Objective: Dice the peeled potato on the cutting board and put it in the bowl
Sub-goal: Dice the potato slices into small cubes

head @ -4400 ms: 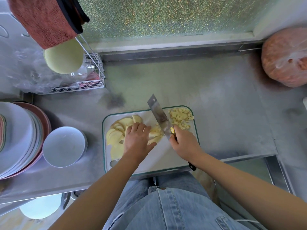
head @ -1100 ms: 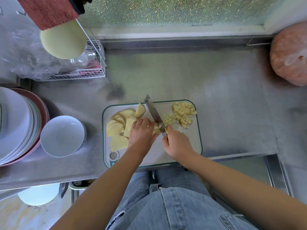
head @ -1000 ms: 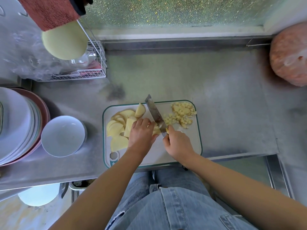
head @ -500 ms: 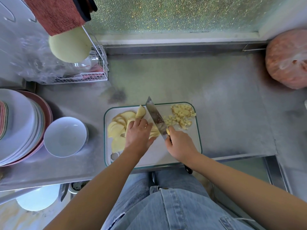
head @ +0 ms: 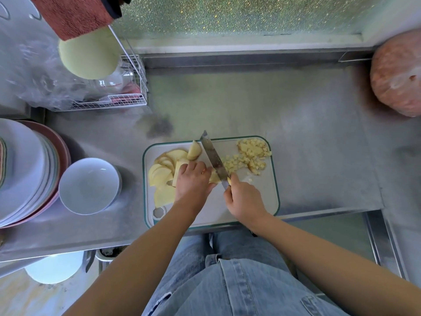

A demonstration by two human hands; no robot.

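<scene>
Head view: pale-yellow peeled potato [head: 162, 175] on cutting board [head: 262, 201], fanned in slices at board's 9 o'clock, heaped as small dice [head: 251, 152] at 2 o'clock. Left hand [head: 192, 183] curled down on strips at centre; right hand [head: 242, 198] clenched round knife [head: 214, 157]. White bowl [head: 88, 185] at 9 o'clock, beside board.

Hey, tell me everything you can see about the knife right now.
The knife has a long, narrow, grey metal blade that points away and slightly left over the cutting board. The right hand grips its handle, which is mostly hidden. The blade sits against the potato piece held under the left hand, with diced potato to its right.
</scene>
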